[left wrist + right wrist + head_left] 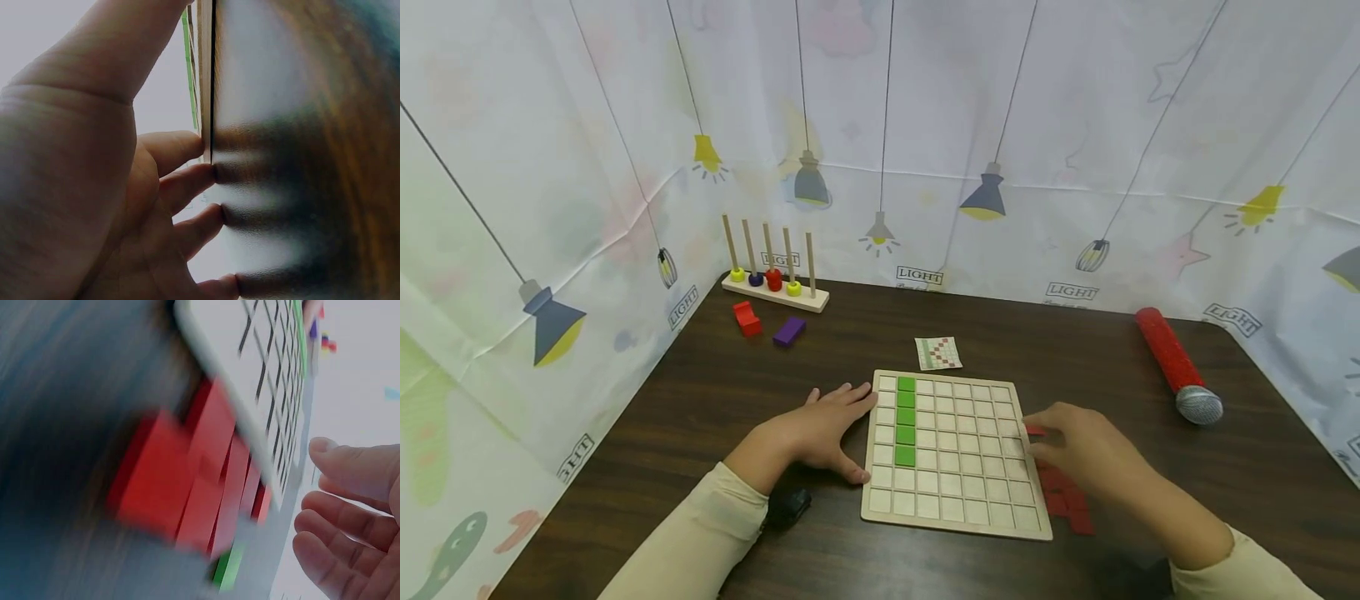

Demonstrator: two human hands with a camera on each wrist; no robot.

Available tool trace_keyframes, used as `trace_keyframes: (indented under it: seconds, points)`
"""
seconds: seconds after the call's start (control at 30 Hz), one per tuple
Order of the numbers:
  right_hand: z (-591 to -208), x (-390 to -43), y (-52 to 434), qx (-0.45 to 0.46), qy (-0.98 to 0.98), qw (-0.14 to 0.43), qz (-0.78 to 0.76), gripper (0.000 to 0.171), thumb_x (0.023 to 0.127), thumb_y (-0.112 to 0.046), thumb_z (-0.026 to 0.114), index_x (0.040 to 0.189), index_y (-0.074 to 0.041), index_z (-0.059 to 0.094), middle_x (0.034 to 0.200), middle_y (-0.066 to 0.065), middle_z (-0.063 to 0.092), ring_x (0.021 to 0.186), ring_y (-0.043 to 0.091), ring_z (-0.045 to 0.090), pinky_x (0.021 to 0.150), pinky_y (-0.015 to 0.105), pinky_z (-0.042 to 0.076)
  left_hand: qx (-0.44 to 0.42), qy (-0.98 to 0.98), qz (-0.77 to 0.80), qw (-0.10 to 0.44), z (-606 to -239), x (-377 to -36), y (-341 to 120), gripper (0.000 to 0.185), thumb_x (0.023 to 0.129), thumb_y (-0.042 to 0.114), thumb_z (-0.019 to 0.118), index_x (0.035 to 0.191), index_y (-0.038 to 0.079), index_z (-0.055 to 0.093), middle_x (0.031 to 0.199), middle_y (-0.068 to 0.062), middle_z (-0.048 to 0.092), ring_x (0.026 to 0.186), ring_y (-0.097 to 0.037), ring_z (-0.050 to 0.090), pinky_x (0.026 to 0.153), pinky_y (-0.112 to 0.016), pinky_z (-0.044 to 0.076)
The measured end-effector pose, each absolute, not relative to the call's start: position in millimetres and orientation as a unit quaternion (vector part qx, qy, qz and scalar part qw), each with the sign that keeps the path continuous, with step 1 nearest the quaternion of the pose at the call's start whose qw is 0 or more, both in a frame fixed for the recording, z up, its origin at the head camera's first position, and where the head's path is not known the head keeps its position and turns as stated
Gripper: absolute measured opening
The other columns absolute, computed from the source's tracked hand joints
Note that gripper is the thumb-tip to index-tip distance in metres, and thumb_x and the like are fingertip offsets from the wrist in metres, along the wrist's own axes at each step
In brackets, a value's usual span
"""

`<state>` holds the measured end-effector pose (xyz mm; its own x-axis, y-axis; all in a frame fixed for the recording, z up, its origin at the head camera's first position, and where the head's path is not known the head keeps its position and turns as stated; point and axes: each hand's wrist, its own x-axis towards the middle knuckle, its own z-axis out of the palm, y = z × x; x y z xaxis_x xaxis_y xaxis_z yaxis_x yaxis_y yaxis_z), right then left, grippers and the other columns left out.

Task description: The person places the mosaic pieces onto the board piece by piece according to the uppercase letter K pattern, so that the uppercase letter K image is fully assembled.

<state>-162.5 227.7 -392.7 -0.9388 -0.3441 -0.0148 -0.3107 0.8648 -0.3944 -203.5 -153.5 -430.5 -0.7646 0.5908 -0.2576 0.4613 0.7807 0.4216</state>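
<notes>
Resting with fingers spread wide, the left hand [823, 425] touched the left edge of the grid board [951, 463], at lower centre of the frame, probably to keep it steady. The right hand [1088, 442], with nothing visible inside, had its fingers loosely parted by the board's right edge; the red tiles [1063, 500] lay just beside it, perhaps for easy reach.
</notes>
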Motion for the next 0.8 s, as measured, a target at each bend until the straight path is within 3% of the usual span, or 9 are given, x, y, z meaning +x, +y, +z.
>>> trace_keyframes:
  seconds: [0.17,0.3,0.8]
  points:
    - [-394.3,-166.5,263.3,-0.161,0.971,0.042,-0.174,0.044,0.087,-0.023,0.083,0.126,-0.005,0.072,0.117,0.011,0.069,0.105,0.036,0.066,0.082,0.056,0.054,0.284,0.924,0.171,0.192,-428.5,-201.6,-153.6,0.115,0.080,0.057,0.083,0.166,0.020,0.017,0.170,-0.001,0.009,0.155,-0.026,0.005,0.119,-0.061,0.003]
    - [-398.6,-170.2,281.7,-0.165,0.974,0.048,-0.150,0.043,0.085,-0.022,0.084,0.122,-0.002,0.073,0.112,0.012,0.070,0.107,0.040,0.065,0.085,0.058,0.052,0.286,0.923,0.172,0.191,-427.3,-200.9,-153.2,0.114,0.080,0.057,0.083,0.165,0.019,0.018,0.170,-0.001,0.009,0.155,-0.027,0.005,0.118,-0.062,0.003]
    - [-416.6,-174.6,299.9,-0.187,0.974,0.058,-0.113,0.031,0.083,-0.021,0.085,0.110,-0.007,0.077,0.100,0.000,0.066,0.091,0.022,0.065,0.077,0.050,0.054,0.287,0.923,0.171,0.189,-427.6,-200.9,-153.2,0.114,0.079,0.056,0.084,0.165,0.019,0.019,0.170,-0.001,0.010,0.155,-0.026,0.005,0.118,-0.062,0.004]
